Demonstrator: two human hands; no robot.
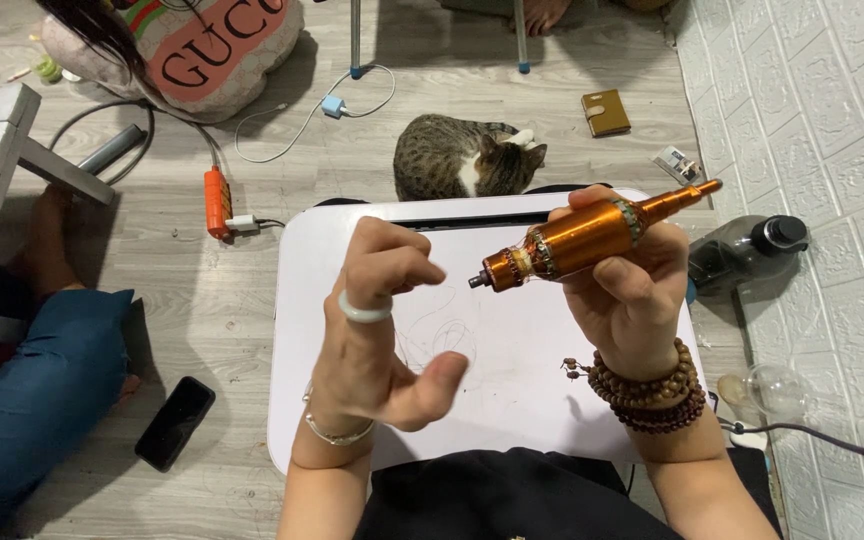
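Observation:
My right hand (630,290) grips an orange metal rotary handpiece (582,238) held level above a small white table (512,400), its steel tip pointing left. My left hand (377,330) hovers just left of that tip with fingers loosely curled and thumb out, holding nothing; a pale green ring sits on one finger. Brown bead bracelets wrap my right wrist, a thin silver bangle my left. Faint pencil scribbles mark the table top beneath the hands.
A tabby cat (467,157) lies on the wooden floor just beyond the table. A black phone (174,422) lies at left by a person's blue-clad leg (32,400). An orange power strip (217,202), a white charger cable, a brown wallet (605,112) and a dark bottle (747,252) are nearby.

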